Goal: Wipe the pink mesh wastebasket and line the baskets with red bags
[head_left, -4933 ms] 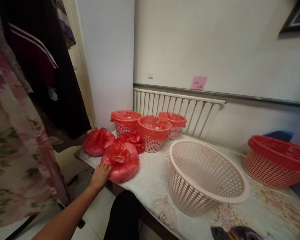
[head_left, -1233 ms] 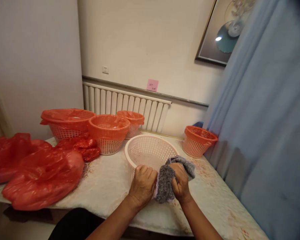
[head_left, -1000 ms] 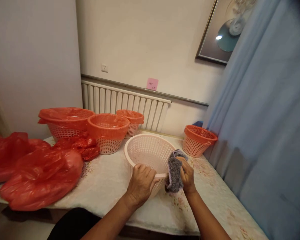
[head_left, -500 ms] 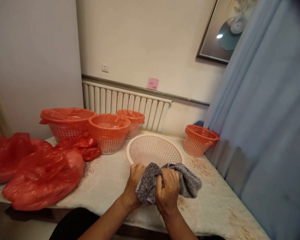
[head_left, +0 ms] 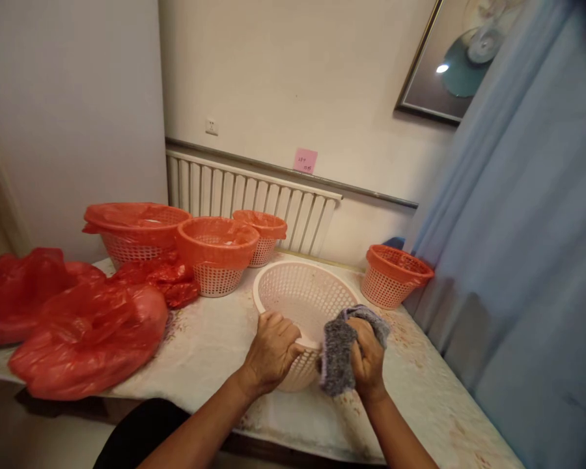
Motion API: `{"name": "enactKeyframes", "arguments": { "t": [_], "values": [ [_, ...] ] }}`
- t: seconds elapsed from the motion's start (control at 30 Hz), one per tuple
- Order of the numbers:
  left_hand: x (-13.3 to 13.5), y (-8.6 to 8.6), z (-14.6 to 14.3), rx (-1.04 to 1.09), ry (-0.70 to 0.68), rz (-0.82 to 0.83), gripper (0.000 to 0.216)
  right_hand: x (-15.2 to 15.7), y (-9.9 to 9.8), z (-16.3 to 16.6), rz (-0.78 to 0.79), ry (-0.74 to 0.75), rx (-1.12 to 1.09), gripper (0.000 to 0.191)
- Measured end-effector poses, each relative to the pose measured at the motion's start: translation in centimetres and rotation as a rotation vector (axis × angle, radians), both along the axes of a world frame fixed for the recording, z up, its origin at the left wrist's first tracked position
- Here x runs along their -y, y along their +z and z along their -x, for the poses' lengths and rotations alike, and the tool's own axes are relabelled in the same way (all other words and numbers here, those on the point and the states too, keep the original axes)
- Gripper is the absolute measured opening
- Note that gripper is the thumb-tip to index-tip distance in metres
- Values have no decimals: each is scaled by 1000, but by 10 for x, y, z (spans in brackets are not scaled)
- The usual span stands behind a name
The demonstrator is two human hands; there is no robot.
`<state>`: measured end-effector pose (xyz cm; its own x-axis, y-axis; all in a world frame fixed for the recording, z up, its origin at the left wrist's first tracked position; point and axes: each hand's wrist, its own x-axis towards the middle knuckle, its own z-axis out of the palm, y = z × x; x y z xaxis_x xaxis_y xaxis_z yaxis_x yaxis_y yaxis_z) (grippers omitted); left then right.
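Note:
A pale, perforated plastic basket (head_left: 306, 277) stands in front of me on the cloth-covered table (head_left: 209, 352). My left hand (head_left: 275, 348) is closed round the near left part of its rim. In my right hand (head_left: 366, 355) is a bunched grey cleaning cloth (head_left: 338, 355) with a purple edge. The cloth hangs from my fingers against the basket's near right side; whether it presses on the wall I cannot tell. My fingertips inside the cloth are partly hidden.
Beyond my left hand stand three bag-lined baskets: a large one (head_left: 137, 241), a middle one (head_left: 219, 254) and a small one (head_left: 265, 241). Full red plastic bags (head_left: 92, 339) lie at left. Another red-lined basket (head_left: 393, 277) stands by the blue curtain (head_left: 512, 247). A radiator (head_left: 254, 195) lines the wall.
My left hand has let go of the cloth and taken the basket's rim. My right hand has moved right with the cloth. The basket now tilts slightly, its near side showing.

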<state>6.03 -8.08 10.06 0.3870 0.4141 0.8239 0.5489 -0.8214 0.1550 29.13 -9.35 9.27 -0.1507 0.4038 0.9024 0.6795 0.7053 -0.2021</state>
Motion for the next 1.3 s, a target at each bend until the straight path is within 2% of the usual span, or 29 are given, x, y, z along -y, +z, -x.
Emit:
{"name": "enactKeyframes", "arguments": {
  "t": [0.1, 0.2, 0.4, 0.5, 0.57, 0.67, 0.83, 1.1, 1.3],
  "values": [
    [-4, 0, 6, 4, -30, 8, 64, -15, -2, -24, 26, -11, -52, 26],
    [-12, 0, 16, 4, -54, 29, 60, -19, -2, -25, 32, -48, -95, 25],
    [-17, 5, 27, -19, -29, 48, 51, 6, 1, 28, -35, -229, -127, 19],
    [-8, 1, 16, -61, 27, 16, 37, 24, 5, 64, 1, -332, -70, 19],
    [-3, -5, 6, -19, 49, 1, 29, 34, 7, 83, 25, -352, -12, 19],
    [0, -12, -2, 68, 57, -8, 25, 40, 9, 94, 27, -339, 51, 19],
    [-6, -8, -4, -1, 39, -41, 25, 32, 9, 71, 8, -231, 125, 16],
    [-2, -1, -8, -28, 100, -53, 28, 12, 2, 14, 22, -53, 43, 22],
    [-1, -1, -8, -14, 101, -59, 30, -9, -5, -23, 25, -67, -77, 27]
  ]
}}
